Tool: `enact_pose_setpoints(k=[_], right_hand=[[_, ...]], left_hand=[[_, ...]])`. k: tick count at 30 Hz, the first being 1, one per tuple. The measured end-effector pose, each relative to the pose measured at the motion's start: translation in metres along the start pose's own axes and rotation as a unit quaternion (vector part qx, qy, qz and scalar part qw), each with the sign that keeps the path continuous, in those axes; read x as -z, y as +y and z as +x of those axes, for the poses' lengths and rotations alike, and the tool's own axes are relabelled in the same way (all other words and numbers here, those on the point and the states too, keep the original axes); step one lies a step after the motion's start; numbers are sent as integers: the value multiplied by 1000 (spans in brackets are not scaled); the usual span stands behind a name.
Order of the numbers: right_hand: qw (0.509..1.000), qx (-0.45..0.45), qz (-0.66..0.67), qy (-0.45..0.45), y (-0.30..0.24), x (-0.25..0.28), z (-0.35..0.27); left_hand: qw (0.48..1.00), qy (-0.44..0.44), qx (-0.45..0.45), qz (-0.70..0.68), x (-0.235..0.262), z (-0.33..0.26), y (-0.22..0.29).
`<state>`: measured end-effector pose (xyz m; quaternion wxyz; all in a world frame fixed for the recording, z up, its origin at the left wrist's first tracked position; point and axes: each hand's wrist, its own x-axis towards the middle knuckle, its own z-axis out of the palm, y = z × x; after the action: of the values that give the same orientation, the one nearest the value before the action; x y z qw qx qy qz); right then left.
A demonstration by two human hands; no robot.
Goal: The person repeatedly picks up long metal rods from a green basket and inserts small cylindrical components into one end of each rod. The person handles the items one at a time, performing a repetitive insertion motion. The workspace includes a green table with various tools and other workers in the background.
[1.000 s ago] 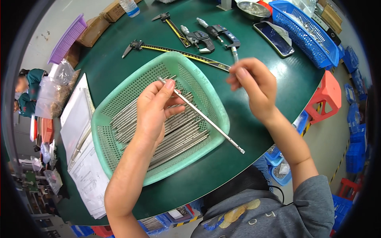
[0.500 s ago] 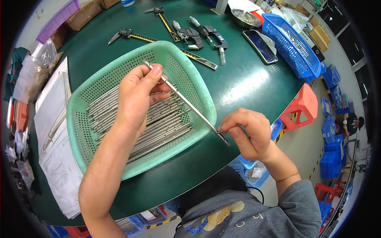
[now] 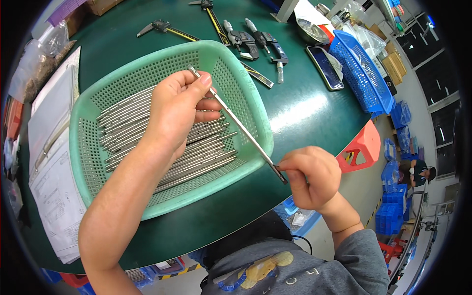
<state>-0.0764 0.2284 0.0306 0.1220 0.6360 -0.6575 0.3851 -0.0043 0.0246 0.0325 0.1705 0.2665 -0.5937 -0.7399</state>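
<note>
A long thin metal rod [image 3: 241,130] runs slantwise over a light green perforated plastic basket [image 3: 255,110]. My left hand [image 3: 176,110] pinches the rod's upper end above the basket. My right hand [image 3: 309,176] grips its lower end past the basket's near right corner, over the edge of the dark green table [image 3: 305,105]. Inside the basket lie several more metal rods [image 3: 196,157] of the same kind, side by side.
Calipers [image 3: 169,28] and other measuring tools [image 3: 250,39] lie beyond the basket. A dark phone [image 3: 325,68], a blue basket [image 3: 361,73] and a metal bowl [image 3: 310,30] are at the right. Paper sheets [image 3: 49,162] lie at the left. A red stool [image 3: 361,147] stands off the table.
My right hand has dropped from the rod's upper part down to its lower end near the table edge. My left hand still holds the upper end over the basket.
</note>
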Motion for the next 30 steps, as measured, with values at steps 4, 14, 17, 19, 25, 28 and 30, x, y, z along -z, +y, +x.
enact_pose_setpoints(k=[4, 14, 17, 19, 25, 28, 30], right_hand=[[996, -69, 26, -40, -2, 3, 7], [998, -52, 34, 0, -5, 10, -13], [999, -41, 21, -12, -9, 15, -16], [999, -43, 16, -14, -6, 12, -16], [1000, 0, -5, -29, -5, 9, -14], [1000, -19, 2, 0, -5, 10, -15], [1000, -25, 10, -9, -3, 11, -16]], left_hand=[[1000, -3, -5, -16, 1, 0, -2], [1000, -3, -29, 9, 4, -2, 1], [999, 3, -31, 13, 2, -3, 3], [999, 2, -29, 13, 2, -4, 3], [1000, -3, -23, 13, 4, -4, 3], [1000, -1, -15, 12, 4, -3, 2], [1000, -1, -12, 12, 3, -2, 2]])
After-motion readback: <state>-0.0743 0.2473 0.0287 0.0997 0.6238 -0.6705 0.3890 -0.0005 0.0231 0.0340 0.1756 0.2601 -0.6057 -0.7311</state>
